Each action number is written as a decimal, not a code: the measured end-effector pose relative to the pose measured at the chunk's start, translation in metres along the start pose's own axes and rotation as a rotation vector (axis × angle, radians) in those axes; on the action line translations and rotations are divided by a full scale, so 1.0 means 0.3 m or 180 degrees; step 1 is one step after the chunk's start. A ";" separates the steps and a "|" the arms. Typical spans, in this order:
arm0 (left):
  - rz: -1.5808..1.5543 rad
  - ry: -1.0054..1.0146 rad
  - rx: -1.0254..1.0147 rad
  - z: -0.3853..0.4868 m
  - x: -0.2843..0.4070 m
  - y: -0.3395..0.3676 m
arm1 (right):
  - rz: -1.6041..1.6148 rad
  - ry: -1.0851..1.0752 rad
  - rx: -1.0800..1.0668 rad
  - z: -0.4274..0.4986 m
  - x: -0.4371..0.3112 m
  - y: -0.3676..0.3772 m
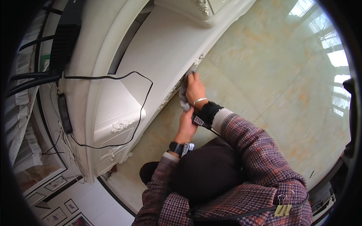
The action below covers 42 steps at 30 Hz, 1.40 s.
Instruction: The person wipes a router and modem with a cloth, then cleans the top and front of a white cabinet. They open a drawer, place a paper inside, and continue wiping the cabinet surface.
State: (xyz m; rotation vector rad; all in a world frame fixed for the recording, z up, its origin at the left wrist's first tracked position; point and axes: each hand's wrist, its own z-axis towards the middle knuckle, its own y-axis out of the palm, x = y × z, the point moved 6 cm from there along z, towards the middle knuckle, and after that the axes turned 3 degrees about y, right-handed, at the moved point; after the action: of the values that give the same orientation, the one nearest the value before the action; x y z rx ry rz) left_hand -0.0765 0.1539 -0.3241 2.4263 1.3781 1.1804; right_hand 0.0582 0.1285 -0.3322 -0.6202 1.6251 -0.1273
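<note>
A crumpled grey cloth (183, 97) is in my right hand (195, 89), whose fingertips press its upper part near the carved moulding (199, 58) on the front edge of a white cabinet (167, 42). My left hand (187, 124) is just below, gripping the cloth's lower end; its fingers are partly hidden. Both wrists wear black bands with printed patches, and the right one also has a silver-coloured bracelet (200, 100). More carved moulding runs along the low edge beside the cloth.
A black cable (147, 96) loops over the white cabinet and its drawers (113, 141). A black device (66, 39) and a black power adapter (65, 113) sit at the left. Glossy marbled floor tiles (254, 56) lie to the right. Framed pictures (55, 217) show at lower left.
</note>
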 end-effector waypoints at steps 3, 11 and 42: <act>-0.0052 -0.0083 0.0283 -0.107 -0.077 -0.035 | 0.0183 0.0314 -0.0727 -0.095 0.051 -0.003; 0.0232 0.0458 -0.0219 -0.016 0.054 0.036 | 0.0571 -0.0140 0.0715 0.013 -0.036 -0.059; -0.0101 0.0008 0.0511 -0.262 0.010 -0.198 | 0.0563 0.0439 -0.0909 -0.237 -0.045 0.242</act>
State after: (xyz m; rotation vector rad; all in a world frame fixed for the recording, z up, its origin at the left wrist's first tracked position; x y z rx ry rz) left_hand -0.1690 0.1701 -0.2944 2.4980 1.5627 1.1058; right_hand -0.0320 0.1769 -0.3395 -0.6926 1.8407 0.1996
